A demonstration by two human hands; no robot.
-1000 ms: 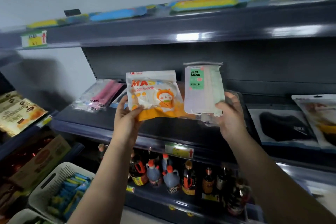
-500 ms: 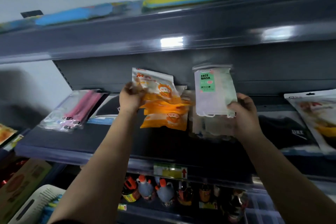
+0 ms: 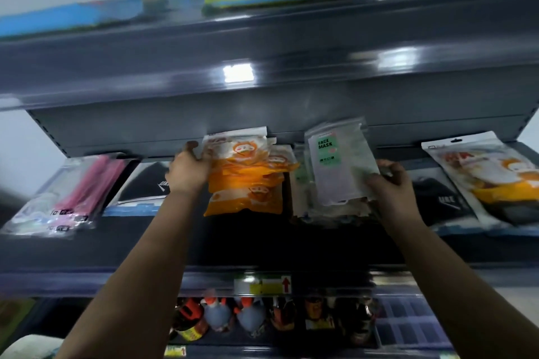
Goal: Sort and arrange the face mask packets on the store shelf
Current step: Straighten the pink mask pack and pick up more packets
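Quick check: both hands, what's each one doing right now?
Left hand: grips the orange mask packet at its left edge.
Right hand: grips the green-label face mask packet.

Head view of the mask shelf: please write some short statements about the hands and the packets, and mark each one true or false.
1. The left hand holds the orange cartoon mask packet on top of the orange stack. True.
2. The right hand holds a pink packet. False: it grips the pale packet with the green FACE MASK label.
3. The pink mask packets lie at the left end of the shelf. True.
4. The bottles stand on the shelf above the masks. False: they stand on the shelf below.
5. A black mask packet lies between the pink packets and the orange stack. True.
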